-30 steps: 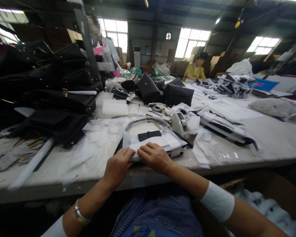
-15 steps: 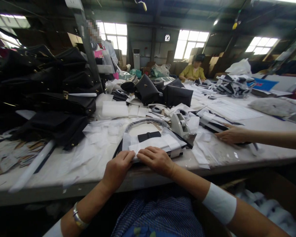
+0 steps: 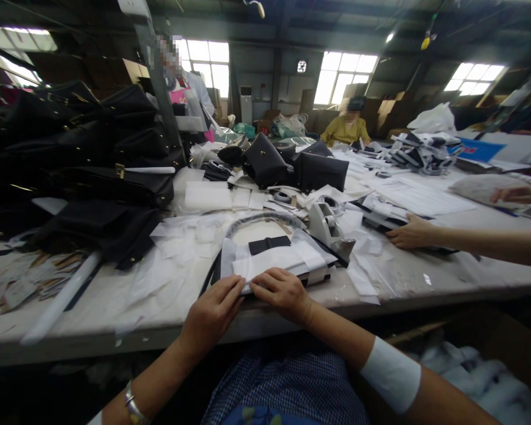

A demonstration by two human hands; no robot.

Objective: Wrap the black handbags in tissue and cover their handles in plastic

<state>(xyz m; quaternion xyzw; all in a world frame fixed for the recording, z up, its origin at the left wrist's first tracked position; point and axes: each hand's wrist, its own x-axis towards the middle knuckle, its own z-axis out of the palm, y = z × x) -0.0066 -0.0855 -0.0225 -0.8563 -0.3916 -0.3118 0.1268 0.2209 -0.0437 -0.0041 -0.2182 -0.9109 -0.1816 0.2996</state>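
Note:
A black handbag wrapped in white paper lies flat at the near edge of the table, its curved handle pointing away from me. My left hand and my right hand rest side by side on its near edge. Both have their fingers curled and pressed onto the white paper wrapping there. A grey tape dispenser stands just right of the bag.
Black handbags are stacked at the left. Paper sheets and plastic bags litter the table. Another person's hand reaches in from the right onto a wrapped bag. Two people work at the far end. A cardboard box stands below right.
Another person's arm came in from the right and now rests on a wrapped bag. My hands have stayed on the near edge of the wrapped bag, shifting only slightly.

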